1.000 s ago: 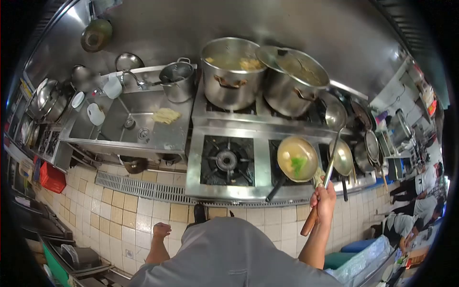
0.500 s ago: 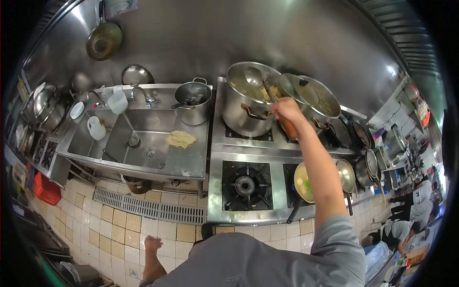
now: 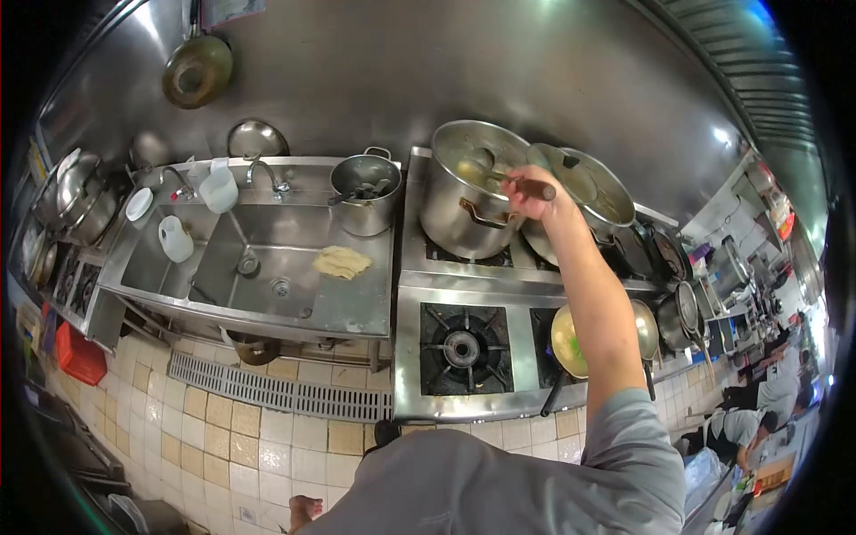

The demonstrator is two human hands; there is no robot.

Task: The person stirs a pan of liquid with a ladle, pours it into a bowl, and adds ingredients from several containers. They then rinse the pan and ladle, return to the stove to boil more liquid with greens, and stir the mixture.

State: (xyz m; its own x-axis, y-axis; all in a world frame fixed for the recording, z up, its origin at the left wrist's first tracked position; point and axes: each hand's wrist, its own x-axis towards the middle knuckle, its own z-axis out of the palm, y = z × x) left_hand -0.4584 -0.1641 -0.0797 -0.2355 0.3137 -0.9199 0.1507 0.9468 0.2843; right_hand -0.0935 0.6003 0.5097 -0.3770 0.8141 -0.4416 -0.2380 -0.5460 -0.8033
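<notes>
A ladle with a brown handle point(image 3: 535, 188) is gripped in my right hand point(image 3: 528, 193), above the rim of a tall steel pot point(image 3: 468, 218). The ladle's bowl point(image 3: 481, 159) is inside that pot, over pale liquid. Beside it stands a second large pot point(image 3: 615, 192) with a glass lid point(image 3: 575, 176) resting partly across its top. My left hand point(image 3: 305, 510) hangs low over the tiled floor, touching nothing visible; its fingers are too small and partly hidden to read.
An unused burner point(image 3: 461, 349) lies in front; pans point(image 3: 567, 343) stand right of it. To the left are a sink point(image 3: 259, 267), a yellowish cloth point(image 3: 341, 262) and a smaller pot point(image 3: 366, 214). Co-workers point(image 3: 736, 428) are at far right.
The ladle handle has swung up from pointing down toward the stove to pointing right, and its bowl sits lower in the pot. My left hand has moved down and nearer my body.
</notes>
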